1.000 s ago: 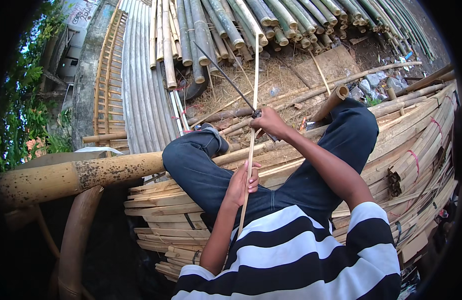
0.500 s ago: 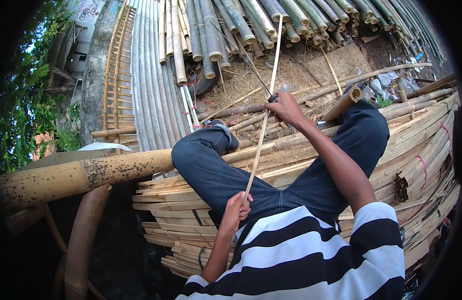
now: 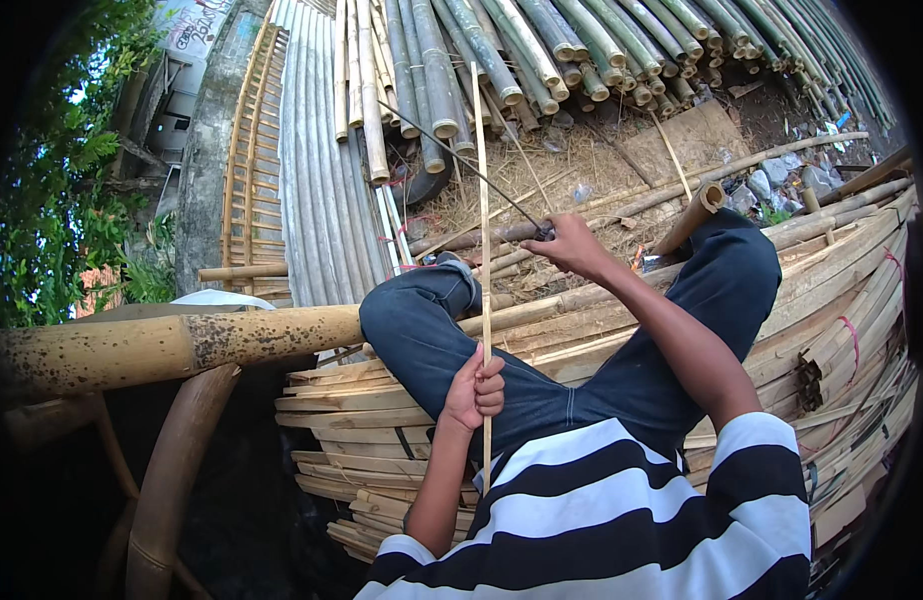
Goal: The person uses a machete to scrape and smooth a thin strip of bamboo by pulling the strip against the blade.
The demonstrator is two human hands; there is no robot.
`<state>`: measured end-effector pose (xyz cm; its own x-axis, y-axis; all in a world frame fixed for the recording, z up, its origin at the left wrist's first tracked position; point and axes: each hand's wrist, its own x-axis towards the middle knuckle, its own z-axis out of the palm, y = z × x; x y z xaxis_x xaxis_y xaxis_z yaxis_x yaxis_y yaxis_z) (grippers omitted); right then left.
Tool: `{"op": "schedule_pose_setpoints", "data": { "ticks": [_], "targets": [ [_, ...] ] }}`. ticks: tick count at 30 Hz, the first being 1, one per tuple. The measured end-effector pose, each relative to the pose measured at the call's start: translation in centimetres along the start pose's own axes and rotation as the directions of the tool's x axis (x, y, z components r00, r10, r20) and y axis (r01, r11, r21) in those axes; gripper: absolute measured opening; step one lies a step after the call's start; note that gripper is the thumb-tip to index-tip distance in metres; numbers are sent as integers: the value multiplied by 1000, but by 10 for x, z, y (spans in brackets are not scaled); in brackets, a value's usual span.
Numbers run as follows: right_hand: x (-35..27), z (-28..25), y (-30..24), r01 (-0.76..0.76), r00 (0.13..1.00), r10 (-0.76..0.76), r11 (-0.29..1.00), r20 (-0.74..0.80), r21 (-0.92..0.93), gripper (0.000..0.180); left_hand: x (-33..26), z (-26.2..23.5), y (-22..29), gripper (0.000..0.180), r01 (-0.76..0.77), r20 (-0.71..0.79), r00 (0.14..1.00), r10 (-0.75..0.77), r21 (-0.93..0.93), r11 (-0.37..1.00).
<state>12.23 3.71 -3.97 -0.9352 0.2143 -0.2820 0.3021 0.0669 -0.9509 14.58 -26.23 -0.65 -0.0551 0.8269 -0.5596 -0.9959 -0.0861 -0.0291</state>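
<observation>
Pale strip (image 3: 485,262): long axis runs forward from striped shirt (image 3: 592,510) toward bamboo poles (image 3: 444,100); left hand (image 3: 474,390), fingers clamped on near half; right hand (image 3: 572,245), fingers clamped on knife (image 3: 509,204), blade aimed forward-left

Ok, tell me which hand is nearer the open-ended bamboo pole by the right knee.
Right. The right hand is left of the bamboo pole; the left hand, gripping a bamboo strip, is farther away, toward the lower left.
</observation>
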Motion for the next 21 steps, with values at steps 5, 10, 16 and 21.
{"op": "schedule_pose_setpoints", "data": {
  "ticks": [5, 10, 16, 21],
  "targets": [
    [0, -5, -3, 62, 997, -65, 995, -38, -74, 38, 3, 4, 7, 46, -7, -28, 1000, 8, 42, 999],
    [-1, -12, -3, 140, 983, -164, 960, -83, -244, 41, 4, 7, 1, 44, -17, -99, 994, 36, 184, 983],
    [-1, -19, -2, 88, 989, -111, 972, -96, -216, 39, 6, 19, -2, 42, 12, -160, 986, 37, 299, 954],
    [-3, -20, -8, 106, 982, -138, 968, -130, -228, 33, 5, 28, 3, 40, 60, -232, 972, 36, 393, 918]
  ]
}}
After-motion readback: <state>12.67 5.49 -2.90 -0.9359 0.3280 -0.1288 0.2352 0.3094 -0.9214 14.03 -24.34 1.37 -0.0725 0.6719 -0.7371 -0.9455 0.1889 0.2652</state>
